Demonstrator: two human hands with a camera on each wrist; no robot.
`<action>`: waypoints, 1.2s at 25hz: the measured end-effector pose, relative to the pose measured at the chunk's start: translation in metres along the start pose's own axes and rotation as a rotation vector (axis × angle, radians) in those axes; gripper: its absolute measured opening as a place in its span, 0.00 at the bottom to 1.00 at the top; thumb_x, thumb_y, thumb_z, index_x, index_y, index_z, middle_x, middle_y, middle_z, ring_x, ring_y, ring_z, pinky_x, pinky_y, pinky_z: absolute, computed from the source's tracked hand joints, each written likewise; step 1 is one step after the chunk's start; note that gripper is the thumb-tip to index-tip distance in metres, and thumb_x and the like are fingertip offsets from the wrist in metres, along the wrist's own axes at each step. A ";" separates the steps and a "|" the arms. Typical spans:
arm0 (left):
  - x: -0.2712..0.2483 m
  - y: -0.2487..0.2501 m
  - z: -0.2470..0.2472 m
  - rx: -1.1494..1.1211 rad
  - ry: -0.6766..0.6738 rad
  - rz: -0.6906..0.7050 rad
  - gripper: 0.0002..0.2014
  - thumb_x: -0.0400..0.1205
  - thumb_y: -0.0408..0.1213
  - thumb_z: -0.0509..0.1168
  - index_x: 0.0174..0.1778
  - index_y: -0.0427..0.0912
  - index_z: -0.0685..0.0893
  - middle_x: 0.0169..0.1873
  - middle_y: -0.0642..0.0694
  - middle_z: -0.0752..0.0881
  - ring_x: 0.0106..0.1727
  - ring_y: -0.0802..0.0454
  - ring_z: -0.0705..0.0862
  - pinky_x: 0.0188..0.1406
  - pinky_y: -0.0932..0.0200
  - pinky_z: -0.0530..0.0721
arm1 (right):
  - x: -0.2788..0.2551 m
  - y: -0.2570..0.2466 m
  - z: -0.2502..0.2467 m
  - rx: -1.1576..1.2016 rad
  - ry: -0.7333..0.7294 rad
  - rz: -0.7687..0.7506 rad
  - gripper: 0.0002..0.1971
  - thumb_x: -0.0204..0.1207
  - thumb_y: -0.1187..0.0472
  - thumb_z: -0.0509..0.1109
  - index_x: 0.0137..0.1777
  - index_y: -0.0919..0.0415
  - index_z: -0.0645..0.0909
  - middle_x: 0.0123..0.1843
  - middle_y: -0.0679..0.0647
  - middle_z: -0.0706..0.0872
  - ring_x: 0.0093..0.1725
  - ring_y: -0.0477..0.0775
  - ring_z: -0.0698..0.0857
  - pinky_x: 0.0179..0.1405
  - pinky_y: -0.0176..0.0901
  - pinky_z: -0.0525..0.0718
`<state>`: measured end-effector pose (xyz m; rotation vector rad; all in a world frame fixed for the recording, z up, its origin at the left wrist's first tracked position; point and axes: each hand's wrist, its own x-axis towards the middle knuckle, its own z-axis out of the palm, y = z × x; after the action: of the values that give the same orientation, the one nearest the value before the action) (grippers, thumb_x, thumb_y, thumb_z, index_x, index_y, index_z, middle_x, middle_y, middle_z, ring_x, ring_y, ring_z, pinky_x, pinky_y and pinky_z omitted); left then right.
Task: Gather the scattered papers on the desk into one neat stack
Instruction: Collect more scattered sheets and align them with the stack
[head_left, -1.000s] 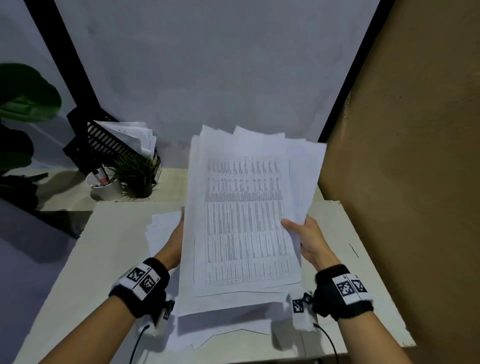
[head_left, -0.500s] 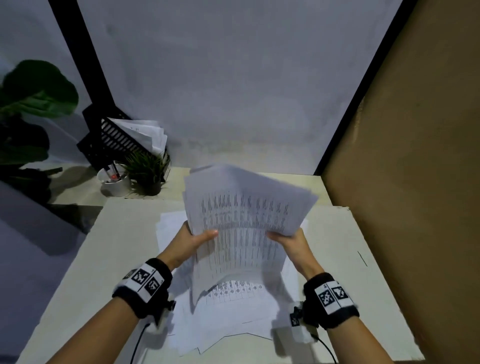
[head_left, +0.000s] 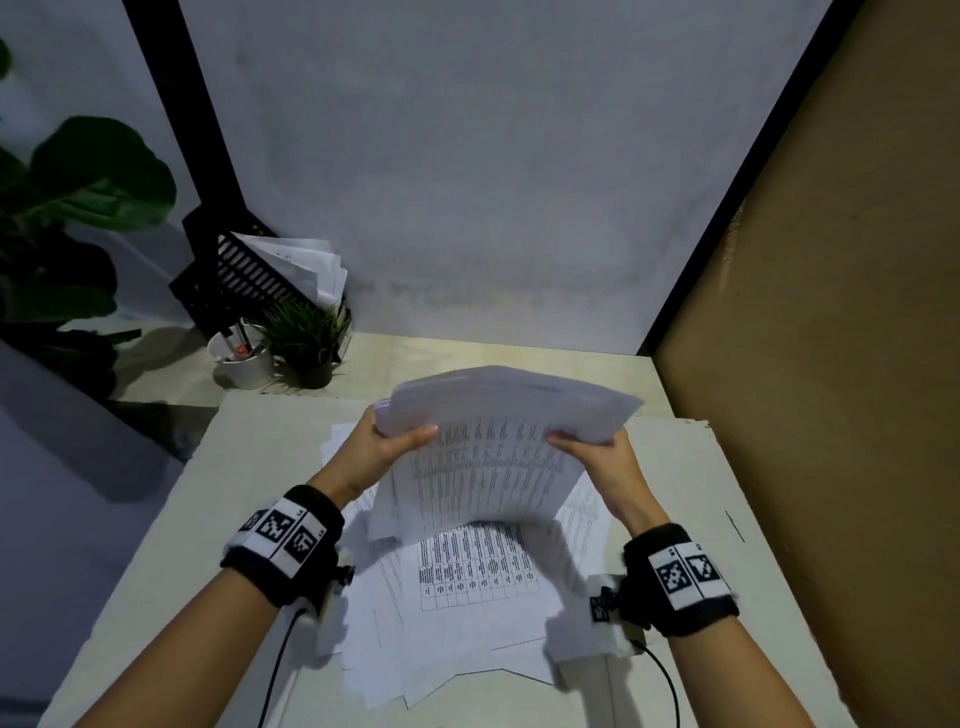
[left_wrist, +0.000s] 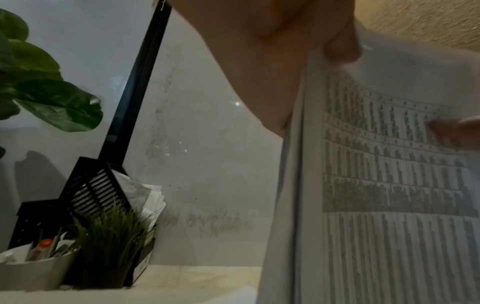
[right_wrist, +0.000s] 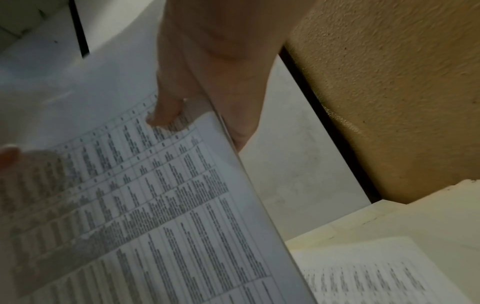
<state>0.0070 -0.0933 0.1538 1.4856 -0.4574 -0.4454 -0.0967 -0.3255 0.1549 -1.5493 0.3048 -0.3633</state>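
A sheaf of printed papers (head_left: 493, 457) stands nearly upright over the cream desk (head_left: 208, 519), its top curling away from me. My left hand (head_left: 387, 441) grips its left edge with the thumb in front; my right hand (head_left: 592, 452) grips the right edge likewise. The sheaf's lower edge meets more loose printed sheets (head_left: 467, 597) that lie spread flat on the desk under it. In the left wrist view the thumb presses the sheaf (left_wrist: 389, 185) from the front. In the right wrist view the thumb lies on the printed sheaf (right_wrist: 155, 205), and a loose sheet (right_wrist: 363, 273) lies on the desk.
At the back left stand a black file rack with papers (head_left: 244, 270), a white cup of pens (head_left: 244, 358) and a small potted grass plant (head_left: 306, 338). A large leafy plant (head_left: 78, 208) is at far left. A brown wall (head_left: 831, 364) borders the desk's right side.
The sheaf has come down from a raised, flat-facing pose toward the desk. Both hands moved forward and up its side edges, and its top now bends away.
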 end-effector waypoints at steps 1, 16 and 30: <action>-0.001 0.003 0.002 -0.003 0.023 0.008 0.39 0.45 0.69 0.76 0.49 0.54 0.82 0.45 0.51 0.87 0.51 0.50 0.86 0.50 0.57 0.86 | 0.001 -0.002 0.002 -0.007 0.010 -0.010 0.16 0.65 0.77 0.73 0.40 0.53 0.82 0.37 0.45 0.88 0.40 0.40 0.87 0.48 0.46 0.83; 0.003 -0.017 0.002 -0.053 0.141 -0.045 0.23 0.58 0.50 0.77 0.47 0.52 0.82 0.41 0.53 0.89 0.46 0.58 0.87 0.55 0.51 0.86 | 0.004 0.016 0.018 0.068 0.039 0.093 0.10 0.66 0.58 0.76 0.47 0.55 0.84 0.43 0.48 0.91 0.48 0.53 0.89 0.52 0.48 0.87; 0.007 0.025 0.005 -0.019 0.111 0.257 0.34 0.59 0.73 0.65 0.47 0.48 0.85 0.39 0.61 0.90 0.39 0.63 0.85 0.35 0.71 0.81 | 0.005 -0.022 0.027 0.144 0.081 -0.101 0.31 0.53 0.27 0.71 0.32 0.59 0.83 0.30 0.48 0.83 0.32 0.47 0.80 0.32 0.35 0.78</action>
<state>0.0105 -0.1007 0.1791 1.4025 -0.5460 -0.1627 -0.0820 -0.3021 0.1772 -1.4140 0.2587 -0.5175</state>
